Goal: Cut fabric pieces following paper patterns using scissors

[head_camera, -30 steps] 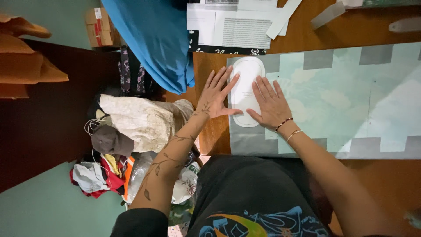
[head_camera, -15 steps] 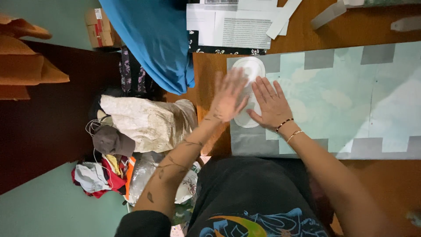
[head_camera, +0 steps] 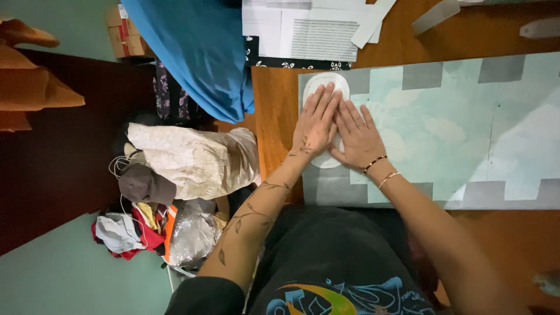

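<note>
Since the earlier frame your left hand (head_camera: 317,123) has come down from its blurred lift and now lies flat on the white oval piece (head_camera: 324,87), fingers straight and close together, gripping nothing. That oval lies at the left end of the pale green and grey patterned sheet (head_camera: 466,128), which is spread across the wooden table (head_camera: 274,116); only the oval's far curve and a sliver of its near curve show around your palm. Just beside it, your right hand (head_camera: 357,137) is pressed flat too, open, with its thumb side touching the left hand and its fingers spread partly over the oval's right edge and partly over the sheet. Two thin bracelets (head_camera: 379,169) sit on that wrist.

Off the table's left edge you have a heap of bags and clothes (head_camera: 175,175) on the floor, and a blue cloth (head_camera: 198,52) hangs over the table's far left corner. Along the far edge lie printed papers (head_camera: 309,29) and, further right, loose pale strips (head_camera: 434,14).
</note>
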